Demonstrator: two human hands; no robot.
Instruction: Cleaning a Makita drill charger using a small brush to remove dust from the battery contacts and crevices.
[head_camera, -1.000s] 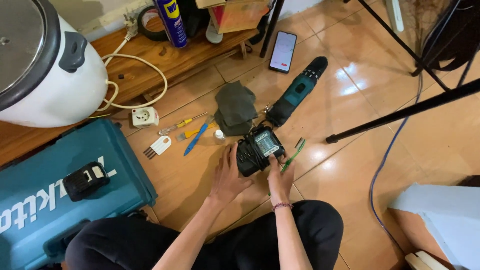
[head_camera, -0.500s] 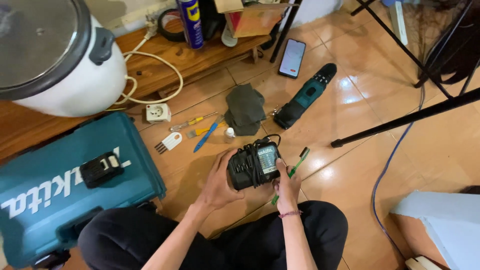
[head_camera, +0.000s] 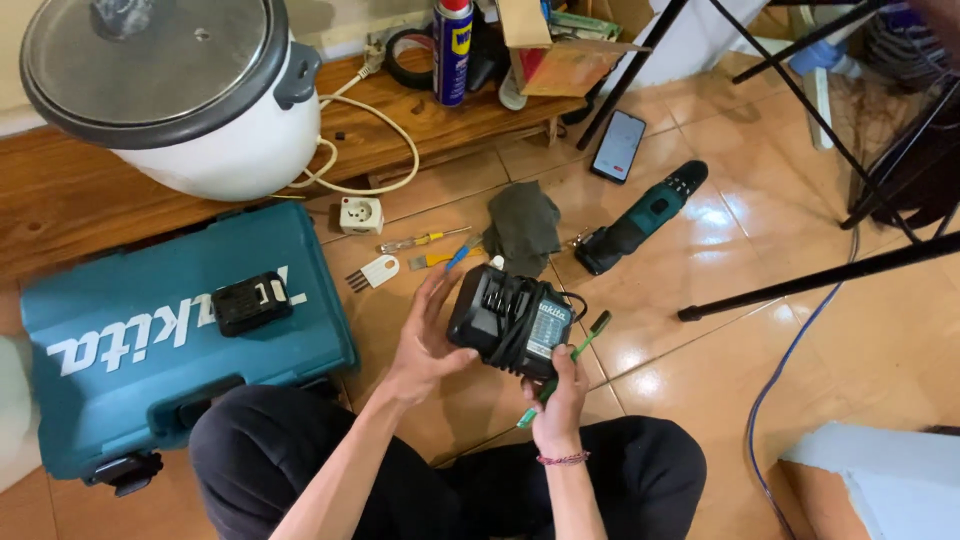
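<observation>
Both hands have lifted the black charger (head_camera: 508, 320) higher, tilted

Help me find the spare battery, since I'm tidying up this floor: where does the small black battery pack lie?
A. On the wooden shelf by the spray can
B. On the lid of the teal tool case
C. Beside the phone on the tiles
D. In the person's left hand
B: the small black battery pack lies flat on the lid of the closed teal tool case, apart from both hands, which hold the black charger.
</observation>
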